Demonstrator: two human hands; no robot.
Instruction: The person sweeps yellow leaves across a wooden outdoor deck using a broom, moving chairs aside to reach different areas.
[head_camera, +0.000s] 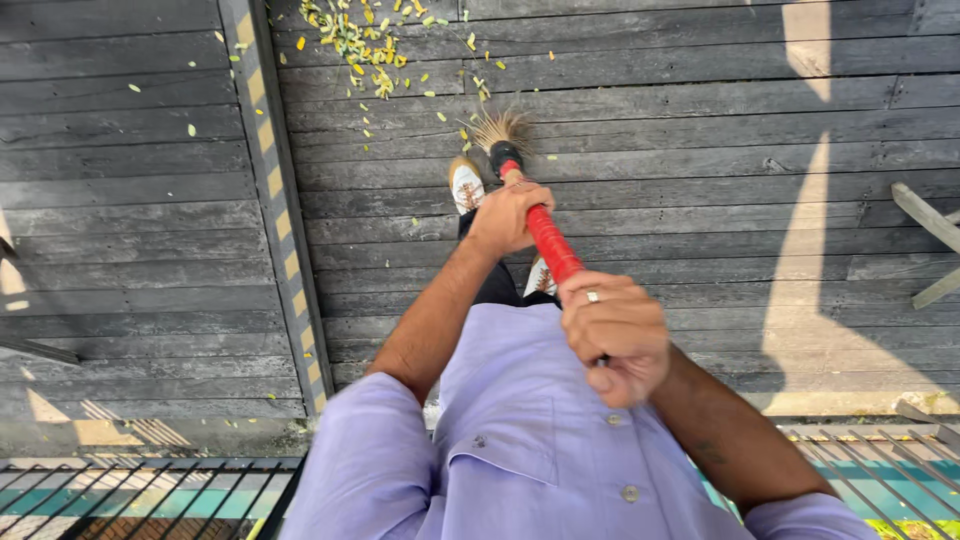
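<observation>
Broom handle (551, 243) top hidden inside right hand (615, 335); lower stretch covered by left hand (508, 216). One shoe (541, 277) mostly behind handle. Wooden frame (925, 240) (maybe chair) cut off at right edge.

Only one view is showing: the camera is sitting on the person's head and looking steeply down the front of the body. It is looking close onto the right hand (613, 335), just below centre frame, while the left hand (508, 216) is lying farther out, beyond and left of it. Past both hands the view is reaching the deck boards (700, 110) ahead; nearer than the hands, the shirt (530, 440) is filling the bottom edge.
</observation>
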